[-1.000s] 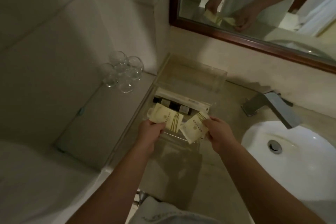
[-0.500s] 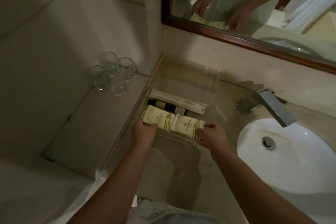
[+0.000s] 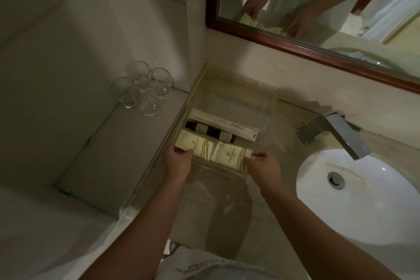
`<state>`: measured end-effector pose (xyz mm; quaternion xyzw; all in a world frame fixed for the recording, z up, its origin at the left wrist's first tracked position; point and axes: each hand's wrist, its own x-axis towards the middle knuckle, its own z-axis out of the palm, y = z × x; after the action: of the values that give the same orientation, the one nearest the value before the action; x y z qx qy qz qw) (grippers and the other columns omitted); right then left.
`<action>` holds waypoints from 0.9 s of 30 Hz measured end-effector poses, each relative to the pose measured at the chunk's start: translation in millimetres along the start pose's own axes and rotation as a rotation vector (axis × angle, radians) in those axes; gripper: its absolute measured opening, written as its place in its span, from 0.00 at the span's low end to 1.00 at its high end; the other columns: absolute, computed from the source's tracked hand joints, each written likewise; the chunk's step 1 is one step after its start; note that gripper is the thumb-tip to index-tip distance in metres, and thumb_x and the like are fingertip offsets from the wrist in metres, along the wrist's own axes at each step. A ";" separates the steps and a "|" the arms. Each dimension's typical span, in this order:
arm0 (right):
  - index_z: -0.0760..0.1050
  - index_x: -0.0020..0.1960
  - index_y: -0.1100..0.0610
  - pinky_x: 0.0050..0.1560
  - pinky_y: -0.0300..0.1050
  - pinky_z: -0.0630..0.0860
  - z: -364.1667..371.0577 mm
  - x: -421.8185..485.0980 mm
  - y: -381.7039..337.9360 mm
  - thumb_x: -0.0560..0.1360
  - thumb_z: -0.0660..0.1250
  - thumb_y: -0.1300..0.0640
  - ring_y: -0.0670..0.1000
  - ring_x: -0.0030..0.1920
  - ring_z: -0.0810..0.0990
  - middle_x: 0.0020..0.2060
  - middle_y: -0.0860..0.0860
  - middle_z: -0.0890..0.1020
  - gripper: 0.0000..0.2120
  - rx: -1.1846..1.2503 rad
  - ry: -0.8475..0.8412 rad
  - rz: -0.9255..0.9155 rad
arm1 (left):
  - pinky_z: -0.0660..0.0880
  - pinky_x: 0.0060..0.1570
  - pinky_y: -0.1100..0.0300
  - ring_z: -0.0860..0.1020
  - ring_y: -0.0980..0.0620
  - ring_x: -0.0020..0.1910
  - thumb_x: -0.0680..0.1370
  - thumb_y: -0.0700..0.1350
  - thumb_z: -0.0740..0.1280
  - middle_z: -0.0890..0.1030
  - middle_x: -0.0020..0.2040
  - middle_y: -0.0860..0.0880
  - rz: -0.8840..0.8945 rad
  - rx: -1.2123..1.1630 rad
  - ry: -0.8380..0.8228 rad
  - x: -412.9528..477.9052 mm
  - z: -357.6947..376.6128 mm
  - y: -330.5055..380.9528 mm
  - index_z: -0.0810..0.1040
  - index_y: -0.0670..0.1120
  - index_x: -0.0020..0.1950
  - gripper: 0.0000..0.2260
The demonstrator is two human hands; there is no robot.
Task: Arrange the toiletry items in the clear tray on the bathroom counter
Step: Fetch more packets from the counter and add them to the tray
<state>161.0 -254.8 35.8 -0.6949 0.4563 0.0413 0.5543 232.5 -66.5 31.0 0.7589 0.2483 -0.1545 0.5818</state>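
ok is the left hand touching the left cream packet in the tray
Touching. The head view shows the left hand with fingertips over the near left corner of the left cream packet, no gap between them.

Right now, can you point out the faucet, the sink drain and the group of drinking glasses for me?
faucet point(image 3: 341, 131), head view, on the flat top of the spout.
sink drain point(image 3: 336, 179), head view, on the metal stopper's centre.
drinking glasses point(image 3: 143, 87), head view, on the middle glass of the cluster.
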 end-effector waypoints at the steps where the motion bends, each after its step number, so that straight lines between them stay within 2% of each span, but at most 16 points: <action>1: 0.74 0.56 0.57 0.34 0.40 0.76 -1.5 0.7 -1.1 0.74 0.70 0.60 0.48 0.41 0.81 0.44 0.51 0.81 0.11 0.078 0.003 0.024 | 0.75 0.43 0.58 0.78 0.51 0.45 0.74 0.40 0.71 0.81 0.48 0.49 -0.030 -0.106 0.000 1.5 -1.8 1.0 0.77 0.44 0.56 0.11; 2: 0.76 0.56 0.59 0.31 0.40 0.73 -3.8 2.4 -1.1 0.75 0.69 0.61 0.47 0.35 0.78 0.40 0.51 0.80 0.11 0.183 -0.007 0.054 | 0.75 0.41 0.58 0.79 0.51 0.42 0.73 0.39 0.71 0.81 0.45 0.48 -0.051 -0.209 0.013 2.8 -4.8 2.8 0.79 0.45 0.53 0.09; 4: 0.77 0.58 0.63 0.25 0.38 0.65 -9.9 6.4 -0.7 0.76 0.66 0.63 0.46 0.27 0.69 0.31 0.51 0.75 0.11 0.412 -0.036 0.118 | 0.71 0.30 0.64 0.75 0.53 0.34 0.72 0.37 0.72 0.79 0.37 0.48 -0.069 -0.387 0.040 10.1 -12.5 4.8 0.79 0.45 0.46 0.05; 5: 0.77 0.58 0.62 0.23 0.37 0.64 -13.1 8.1 -0.5 0.77 0.65 0.63 0.45 0.26 0.67 0.30 0.51 0.74 0.10 0.474 -0.039 0.135 | 0.67 0.24 0.66 0.71 0.54 0.29 0.72 0.36 0.71 0.77 0.34 0.48 -0.081 -0.462 0.040 13.1 -16.8 5.7 0.78 0.46 0.43 0.05; 7: 0.76 0.59 0.62 0.22 0.35 0.65 -18.7 9.2 -0.2 0.77 0.65 0.63 0.45 0.26 0.68 0.32 0.51 0.76 0.11 0.492 -0.031 0.134 | 0.62 0.20 0.67 0.67 0.58 0.24 0.74 0.35 0.69 0.74 0.32 0.49 -0.098 -0.559 0.020 18.7 -24.8 6.4 0.76 0.46 0.41 0.07; 11: 0.75 0.63 0.60 0.23 0.35 0.67 -20.2 9.3 1.5 0.77 0.66 0.63 0.45 0.29 0.70 0.37 0.53 0.79 0.14 0.528 -0.021 0.178 | 0.60 0.20 0.67 0.66 0.60 0.21 0.75 0.35 0.68 0.74 0.29 0.51 -0.112 -0.616 -0.005 20.6 -32.5 8.0 0.76 0.46 0.41 0.07; 15: 0.74 0.64 0.61 0.22 0.35 0.67 -18.6 9.3 3.9 0.77 0.66 0.63 0.44 0.28 0.70 0.36 0.53 0.79 0.16 0.575 -0.005 0.202 | 0.62 0.20 0.68 0.67 0.62 0.21 0.75 0.36 0.69 0.76 0.28 0.54 -0.155 -0.649 0.023 24.9 -37.4 9.2 0.76 0.47 0.41 0.07; 20: 0.75 0.63 0.60 0.22 0.34 0.66 -18.5 6.0 4.1 0.78 0.65 0.63 0.44 0.27 0.69 0.34 0.52 0.77 0.14 0.571 -0.023 0.193 | 0.61 0.19 0.67 0.67 0.60 0.22 0.74 0.36 0.69 0.73 0.30 0.51 -0.143 -0.581 0.069 28.2 -39.1 9.6 0.75 0.47 0.40 0.07; 22: 0.76 0.61 0.61 0.22 0.35 0.65 -16.8 5.2 4.6 0.78 0.64 0.63 0.44 0.26 0.68 0.33 0.53 0.75 0.12 0.578 -0.021 0.190 | 0.64 0.20 0.68 0.69 0.57 0.25 0.73 0.37 0.70 0.74 0.30 0.51 -0.091 -0.467 0.070 23.0 -33.7 9.7 0.78 0.45 0.42 0.04; 23: 0.76 0.60 0.61 0.22 0.35 0.64 -16.4 4.1 4.5 0.78 0.64 0.63 0.44 0.26 0.68 0.32 0.53 0.75 0.11 0.583 -0.022 0.188 | 0.69 0.24 0.68 0.72 0.56 0.27 0.71 0.38 0.72 0.77 0.31 0.50 -0.068 -0.393 0.059 18.8 -28.8 9.7 0.79 0.45 0.44 0.04; 25: 0.76 0.59 0.61 0.22 0.35 0.64 -16.3 2.4 5.3 0.78 0.64 0.64 0.45 0.26 0.67 0.32 0.53 0.74 0.10 0.583 -0.021 0.186 | 0.79 0.36 0.59 0.81 0.51 0.36 0.69 0.41 0.73 0.83 0.39 0.48 -0.059 -0.279 -0.010 10.3 -16.1 10.2 0.81 0.45 0.48 0.09; 27: 0.75 0.58 0.60 0.22 0.34 0.65 -18.0 -0.2 6.1 0.78 0.64 0.63 0.45 0.27 0.67 0.33 0.54 0.76 0.08 0.565 -0.020 0.188 | 0.78 0.43 0.58 0.81 0.50 0.43 0.71 0.39 0.72 0.83 0.45 0.48 -0.038 -0.219 -0.050 0.9 -0.7 11.8 0.80 0.44 0.52 0.11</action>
<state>148.7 -269.0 38.3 -0.4674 0.5064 -0.0294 0.7240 239.7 -68.0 40.2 0.6818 0.2635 -0.1565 0.6643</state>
